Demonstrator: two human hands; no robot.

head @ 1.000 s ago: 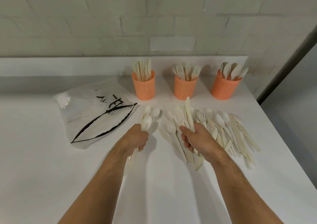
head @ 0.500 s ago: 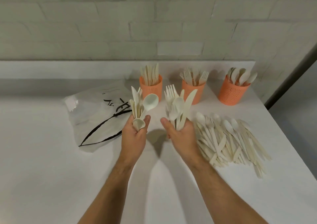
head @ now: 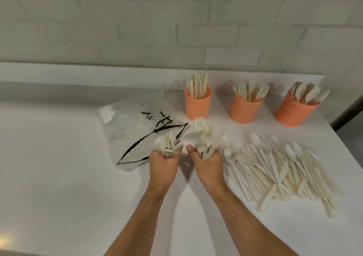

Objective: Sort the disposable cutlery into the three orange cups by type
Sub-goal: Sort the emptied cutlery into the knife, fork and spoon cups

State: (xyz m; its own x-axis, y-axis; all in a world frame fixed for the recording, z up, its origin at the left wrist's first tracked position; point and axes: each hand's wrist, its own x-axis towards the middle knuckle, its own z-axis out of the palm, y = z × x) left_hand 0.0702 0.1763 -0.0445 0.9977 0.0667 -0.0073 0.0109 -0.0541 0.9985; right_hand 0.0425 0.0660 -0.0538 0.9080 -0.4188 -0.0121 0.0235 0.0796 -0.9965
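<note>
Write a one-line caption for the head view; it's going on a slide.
Both hands hold mixed cutlery bunches before three orange cups, beside the unsorted pile.

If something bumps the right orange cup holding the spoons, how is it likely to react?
The right cup would probably tip easily: it already seems to lean, and the spoons stand high above its rim. Its perforated wall suggests light plastic, so it may well slide on the smooth white table.

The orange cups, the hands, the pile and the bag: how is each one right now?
Left orange mesh cup: upright, holds knives.
Middle orange mesh cup: upright, holds forks.
Right orange mesh cup: upright, holds spoons.
Left hand: grips a spoon bunch.
Right hand: grips mixed cutlery.
Loose cream cutlery pile: unsorted, flat on the white table.
Clear plastic bag: lying flat.
</note>
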